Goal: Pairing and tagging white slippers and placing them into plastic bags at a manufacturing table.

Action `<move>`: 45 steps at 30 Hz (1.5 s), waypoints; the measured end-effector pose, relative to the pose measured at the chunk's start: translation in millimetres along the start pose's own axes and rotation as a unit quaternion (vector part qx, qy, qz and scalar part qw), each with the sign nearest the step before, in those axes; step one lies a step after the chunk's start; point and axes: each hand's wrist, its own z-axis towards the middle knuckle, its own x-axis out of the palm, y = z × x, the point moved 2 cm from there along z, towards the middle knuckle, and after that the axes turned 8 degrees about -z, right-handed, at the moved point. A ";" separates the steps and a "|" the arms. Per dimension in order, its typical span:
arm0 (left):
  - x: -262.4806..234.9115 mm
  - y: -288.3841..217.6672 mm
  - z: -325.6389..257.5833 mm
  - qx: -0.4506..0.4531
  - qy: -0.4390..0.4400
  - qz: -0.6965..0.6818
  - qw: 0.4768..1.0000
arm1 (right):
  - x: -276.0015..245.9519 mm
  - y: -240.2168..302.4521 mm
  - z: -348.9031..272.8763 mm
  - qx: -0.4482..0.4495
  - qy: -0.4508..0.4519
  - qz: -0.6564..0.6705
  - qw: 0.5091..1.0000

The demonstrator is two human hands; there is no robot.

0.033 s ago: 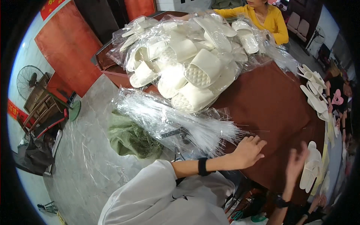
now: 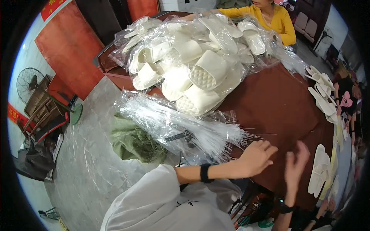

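My left hand (image 2: 257, 157), with a black band at the wrist, hovers over the brown tabletop (image 2: 273, 104). Its fingers are loosely bent and apart, and nothing shows in them. Just right of it is my right hand (image 2: 296, 163), slightly blurred, thumb and fingers spread and holding nothing. Thin clear plastic strands (image 2: 216, 134) fan out of a clear bag beside my left hand. Beyond them rises a heap of white slippers (image 2: 210, 71) in clear plastic bags. A pair of white slippers (image 2: 320, 171) lies to the right of my right hand.
More white slippers (image 2: 323, 100) lie along the right edge. A person in a yellow top (image 2: 283, 25) sits across the table. A green sack (image 2: 133, 140) is below the strands. At the left stand a fan (image 2: 32, 82) and a wooden chair (image 2: 42, 109).
My right hand has moved left, away from the pair of slippers and closer to my left hand. My left hand has shifted very slightly.
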 end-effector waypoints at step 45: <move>-488.3 260.2 -109.3 -0.378 -0.433 0.037 0.818 | 136.4 189.5 18.1 -0.279 0.205 -0.079 0.935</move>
